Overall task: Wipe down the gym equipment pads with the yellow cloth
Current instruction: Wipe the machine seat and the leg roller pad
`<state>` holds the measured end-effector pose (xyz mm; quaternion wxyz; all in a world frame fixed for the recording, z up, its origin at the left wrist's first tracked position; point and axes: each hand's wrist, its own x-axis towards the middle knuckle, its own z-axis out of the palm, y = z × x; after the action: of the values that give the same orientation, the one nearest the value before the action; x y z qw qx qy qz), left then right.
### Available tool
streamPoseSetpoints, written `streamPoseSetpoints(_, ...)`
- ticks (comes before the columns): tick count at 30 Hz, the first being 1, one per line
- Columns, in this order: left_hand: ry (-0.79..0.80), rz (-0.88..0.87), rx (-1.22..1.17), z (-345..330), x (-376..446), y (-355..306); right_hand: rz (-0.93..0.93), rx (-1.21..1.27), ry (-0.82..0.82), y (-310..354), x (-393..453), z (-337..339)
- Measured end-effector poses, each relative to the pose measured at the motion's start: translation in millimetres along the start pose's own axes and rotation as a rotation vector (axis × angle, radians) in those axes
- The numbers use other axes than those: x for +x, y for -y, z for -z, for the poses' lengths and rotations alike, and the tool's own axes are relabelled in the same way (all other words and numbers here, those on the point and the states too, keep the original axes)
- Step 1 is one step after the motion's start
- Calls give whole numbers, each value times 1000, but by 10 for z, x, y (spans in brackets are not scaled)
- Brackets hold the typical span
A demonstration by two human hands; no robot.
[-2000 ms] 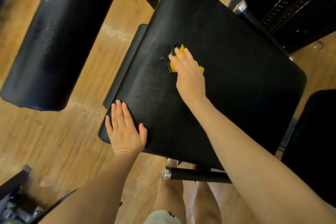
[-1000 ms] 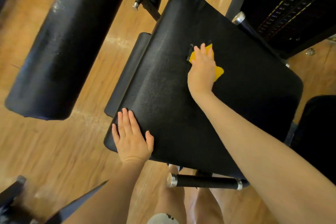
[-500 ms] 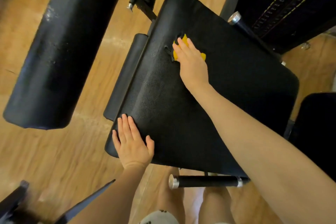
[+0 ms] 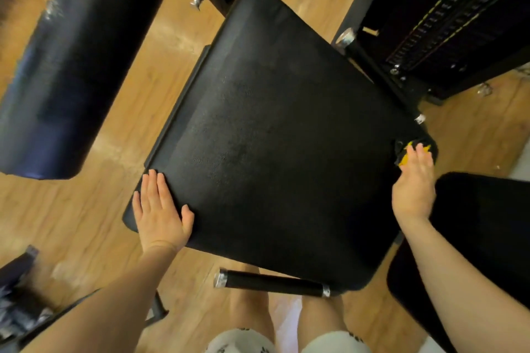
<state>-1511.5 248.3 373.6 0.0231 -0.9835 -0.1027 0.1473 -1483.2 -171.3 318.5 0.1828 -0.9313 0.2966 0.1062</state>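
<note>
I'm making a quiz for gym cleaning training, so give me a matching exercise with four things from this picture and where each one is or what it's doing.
Things:
1. left hand
2. right hand
3. yellow cloth
4. roller pad

Places or states:
A. under the fingers at the seat pad's right corner
B. flat on the seat pad's near left corner
C. apart from the seat pad, to its left
D. pressing the cloth

Pairs: 1-B, 2-D, 3-A, 4-C

Left hand (image 4: 162, 213) flat; right hand (image 4: 415, 183) flat, outstretched.
</note>
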Motion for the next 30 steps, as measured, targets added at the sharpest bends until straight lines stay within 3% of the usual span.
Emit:
streamPoseSetpoints(4,4,59,-84,109,16,-106,-56,120,-8,-31,14,18)
streamPoseSetpoints(9,-147,83,-250,302,290,-464,-200,360,-116,213,81,-73)
streamPoseSetpoints(13,-195,98,-276,388,780,-780,-186,339,-104,736,204,-67)
streamPoseSetpoints(25,-178,176,-156,278,1031,-1029,868,-59,121,3103,650,-121)
streamPoseSetpoints(30,-169,186,-151,280,1043,-1021,1051,-184,118,3562,847,-175)
